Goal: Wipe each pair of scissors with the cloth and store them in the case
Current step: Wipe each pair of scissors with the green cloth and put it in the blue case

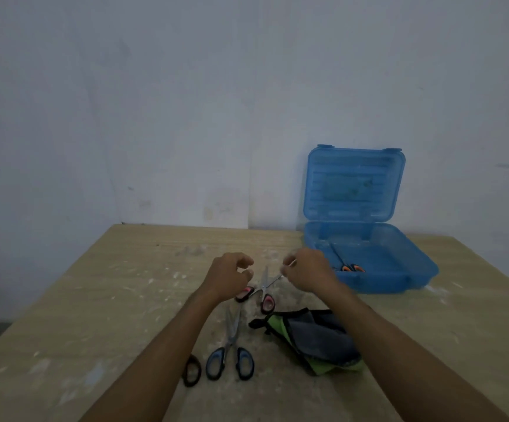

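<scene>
Orange-handled scissors (346,263) sit in our blue case (399,269) | pink-handled scissors (262,292): right hand (306,269) pinches a blade tip, left hand (227,275) curled, grip unclear | blue-handled scissors (232,345), black-handled pair (192,370), cloth (317,339) wait near table's front edge.

Translucent plastic case (369,281), dusty wooden table (95,300)

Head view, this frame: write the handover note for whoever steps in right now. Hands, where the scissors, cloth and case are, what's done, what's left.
Left hand: fingers curled above the pink-handled scissors, grip unclear.
Right hand: pinches the tip of one blade of that pair, which lies open on the table.
Blue-handled scissors lie nearer, beside a black handle mostly hidden by the left forearm.
Cloth lies bunched under the right forearm, unheld.
Case is open at far right, orange-handled scissors inside.
Done: one pair stored.
Left: the pink, blue and black pairs, wiped and stored.
</scene>
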